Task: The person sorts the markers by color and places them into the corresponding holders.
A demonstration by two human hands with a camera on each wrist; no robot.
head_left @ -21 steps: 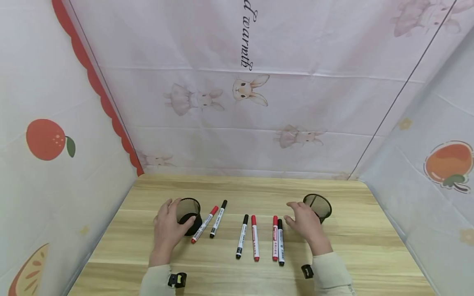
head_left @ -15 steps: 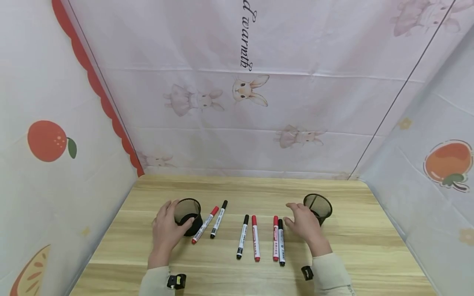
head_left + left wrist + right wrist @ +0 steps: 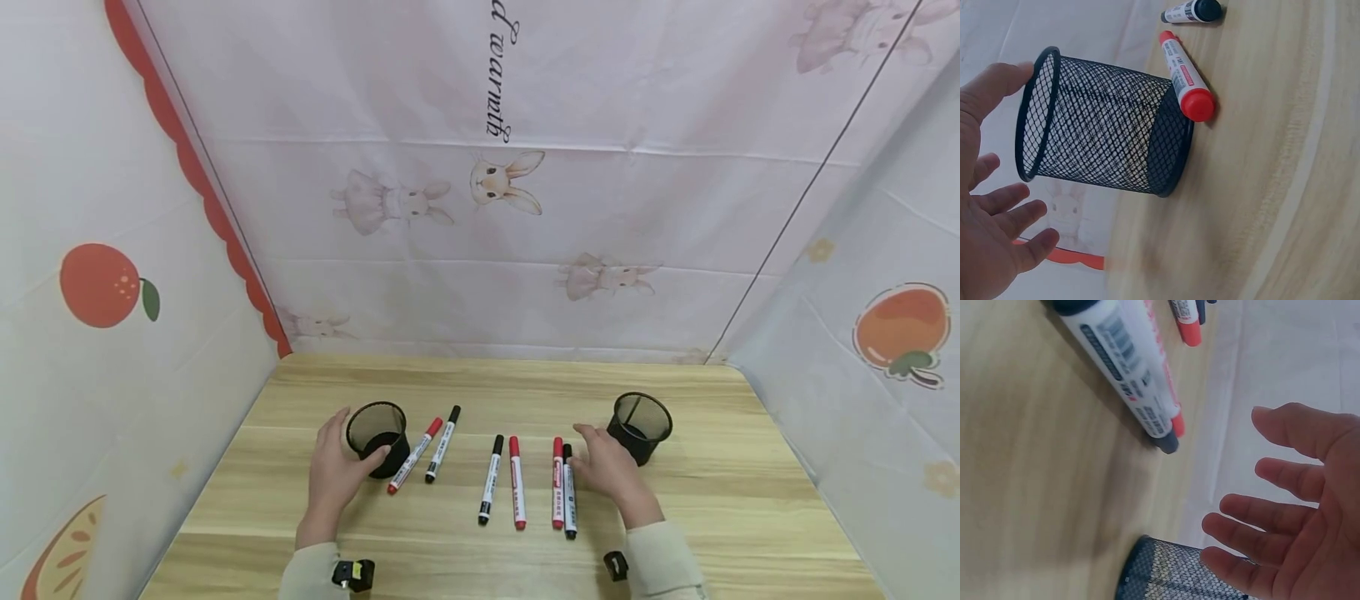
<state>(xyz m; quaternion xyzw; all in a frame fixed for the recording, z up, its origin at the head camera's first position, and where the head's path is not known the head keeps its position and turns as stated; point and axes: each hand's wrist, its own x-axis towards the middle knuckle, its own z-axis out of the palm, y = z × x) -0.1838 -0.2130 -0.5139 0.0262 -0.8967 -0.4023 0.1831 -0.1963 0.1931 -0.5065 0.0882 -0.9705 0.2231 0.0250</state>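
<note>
Left mesh cup (image 3: 1104, 128): upright on the wooden table (image 3: 480, 387); left hand (image 3: 332, 471) beside it, fingers apart, thumb at the rim, contact unclear, presumably to steady it. Right mesh cup (image 3: 649, 447): upright, mouth up. Right hand (image 3: 611, 473): fingers apart, grasping nothing, between that cup and the nearest pair. Three red markers (image 3: 517, 483), three black markers (image 3: 491, 480): flat, paired by contrasting colour, apparently spaced for easy picking.

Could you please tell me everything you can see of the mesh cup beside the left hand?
The mesh cup is black, round and open-topped, its wall a see-through lattice that looks like metal, with a thicker rim and a dark base. It stands upright on the table, and no marker shows inside. The left hand is beside it, thumb overlapping it in view; a red-capped marker lies by its base. Contact with either is unclear.
</note>
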